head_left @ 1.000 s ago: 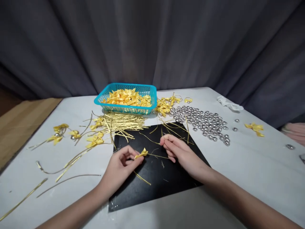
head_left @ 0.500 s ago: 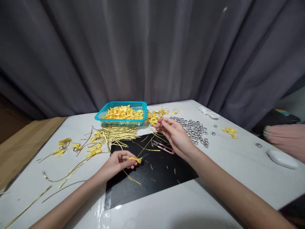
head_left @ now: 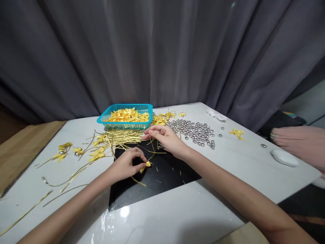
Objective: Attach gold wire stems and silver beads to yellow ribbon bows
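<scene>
Over the black mat (head_left: 157, 183), my left hand (head_left: 128, 164) pinches a small yellow ribbon bow (head_left: 148, 164) between thumb and fingertips. A thin gold wire rises from the bow toward my right hand (head_left: 166, 139), whose thumb and fingers are pinched together above the mat; the wire seems to end at or near them. Behind my hands lies a bundle of gold wires (head_left: 124, 136). The scissors seen earlier are hidden by my right hand.
A blue basket (head_left: 99, 120) of yellow ribbon pieces stands at the back. Silver beads (head_left: 200, 132) spread to the right, beyond them a white oval object (head_left: 284, 158) and a yellow ribbon flower (head_left: 236, 133). More flowers (head_left: 98, 153) and loose wires lie left. A pink-clothed part of someone shows far right.
My right hand has moved left, closer to the bow and over the scissors. My left hand has turned slightly and the bow tilts differently. The whole view has shifted a little.
</scene>
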Demonstrator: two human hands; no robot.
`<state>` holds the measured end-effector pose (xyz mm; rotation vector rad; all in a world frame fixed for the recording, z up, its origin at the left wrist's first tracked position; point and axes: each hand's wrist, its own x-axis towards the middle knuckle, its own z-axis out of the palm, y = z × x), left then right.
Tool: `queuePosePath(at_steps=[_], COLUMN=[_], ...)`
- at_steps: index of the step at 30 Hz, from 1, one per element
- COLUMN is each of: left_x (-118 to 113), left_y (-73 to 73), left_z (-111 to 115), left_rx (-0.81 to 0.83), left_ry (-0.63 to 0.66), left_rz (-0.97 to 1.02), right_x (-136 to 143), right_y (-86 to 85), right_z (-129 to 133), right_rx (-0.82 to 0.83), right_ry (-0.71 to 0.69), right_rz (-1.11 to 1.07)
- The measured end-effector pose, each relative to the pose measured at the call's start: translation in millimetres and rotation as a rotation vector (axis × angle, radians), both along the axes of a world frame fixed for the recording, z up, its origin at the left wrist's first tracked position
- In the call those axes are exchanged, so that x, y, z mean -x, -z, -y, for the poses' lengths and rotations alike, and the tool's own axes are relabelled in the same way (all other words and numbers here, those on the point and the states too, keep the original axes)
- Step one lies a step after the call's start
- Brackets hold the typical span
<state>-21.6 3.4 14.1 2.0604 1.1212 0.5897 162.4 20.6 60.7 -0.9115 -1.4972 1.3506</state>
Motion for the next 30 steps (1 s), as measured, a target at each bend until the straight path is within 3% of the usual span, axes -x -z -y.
queuePosePath(at_steps=[6, 14, 25, 30], left_x=[-0.8, 9.4, 8.8, 12.2], left_y=[13.3, 18.2, 14.7, 15.1], left_z=[7.7, 11.1, 17.8, 20.7], left_rx=[-0.015, 0.046, 0.350, 0.481], left_ry=[0.039, 0.006, -0.109, -0.211], left_rz=[0.024, 0.105, 0.377, 0.499], right_x=[-4.4, -16.6, -8.8, -26.5], right_y=[14.2, 40.7, 47.8, 41.7], right_z=[-34.7, -72.9, -86.8, -52.4], right_rx=[0.031, -0.119, -0.249, -0.321], right_ry=[0.065, 0.095, 0.089, 0.206], right_rz=[0.211, 0.515, 0.910, 1.125])
